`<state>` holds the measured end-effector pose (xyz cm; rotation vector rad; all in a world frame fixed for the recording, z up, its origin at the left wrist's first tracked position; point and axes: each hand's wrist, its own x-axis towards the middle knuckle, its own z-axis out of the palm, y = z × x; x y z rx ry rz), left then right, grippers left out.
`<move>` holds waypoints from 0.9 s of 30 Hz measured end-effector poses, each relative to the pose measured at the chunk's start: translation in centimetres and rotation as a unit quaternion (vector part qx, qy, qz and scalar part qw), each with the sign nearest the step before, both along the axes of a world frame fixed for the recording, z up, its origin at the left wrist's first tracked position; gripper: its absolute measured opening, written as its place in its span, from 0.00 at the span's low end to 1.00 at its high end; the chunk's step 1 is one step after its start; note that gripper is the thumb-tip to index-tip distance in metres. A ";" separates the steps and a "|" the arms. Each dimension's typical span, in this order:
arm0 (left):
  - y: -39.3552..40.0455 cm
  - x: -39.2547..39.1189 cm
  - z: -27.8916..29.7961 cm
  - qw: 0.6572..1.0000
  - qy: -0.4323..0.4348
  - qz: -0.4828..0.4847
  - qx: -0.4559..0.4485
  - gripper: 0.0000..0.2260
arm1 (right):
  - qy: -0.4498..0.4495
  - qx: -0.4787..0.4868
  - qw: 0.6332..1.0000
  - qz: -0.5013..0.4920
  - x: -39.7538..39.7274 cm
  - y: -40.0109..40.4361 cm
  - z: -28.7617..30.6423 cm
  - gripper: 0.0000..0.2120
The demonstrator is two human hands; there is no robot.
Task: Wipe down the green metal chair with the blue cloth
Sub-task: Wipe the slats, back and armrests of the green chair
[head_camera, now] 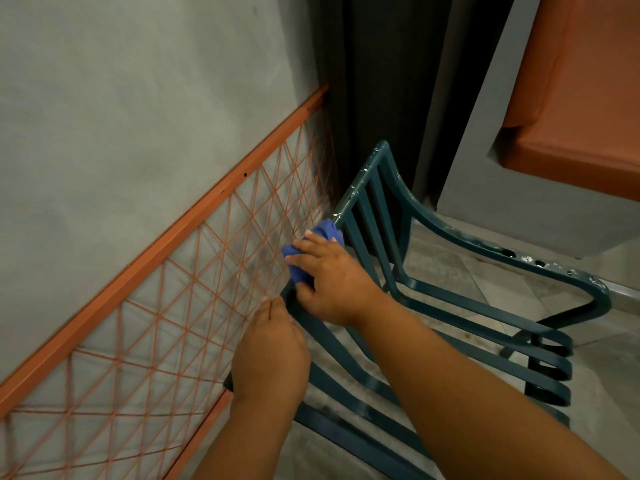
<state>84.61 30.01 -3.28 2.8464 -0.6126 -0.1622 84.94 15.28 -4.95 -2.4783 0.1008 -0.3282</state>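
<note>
While your right hand (pixel 329 282) presses the bunched blue cloth (pixel 313 251) onto the top rail of the green metal chair (pixel 485 306), fingers curled round it, your left hand (pixel 270 355) grips the chair's near corner. Chair stands just beside the wall with the orange lattice panel (pixel 173 306).

A casual seating corner, likely in a café or similar commercial interior, though the exact kind of place is unclear. A grey concrete-look wall (pixel 121 98) carries an orange metal frame (pixel 166 233) strung with a crisscross cord lattice. To the right of that wall hangs a dark curtain (pixel 374 81), then an orange padded bench seat (pixel 571 98). Below, the floor (pixel 485 282) is grey tile.
</note>
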 end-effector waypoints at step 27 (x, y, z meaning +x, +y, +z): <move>-0.7 -0.2 -1.2 0.994 -0.036 -0.004 0.107 0.25 | -0.022 -0.045 0.999 0.020 -0.8 -1.5 -0.9 0.21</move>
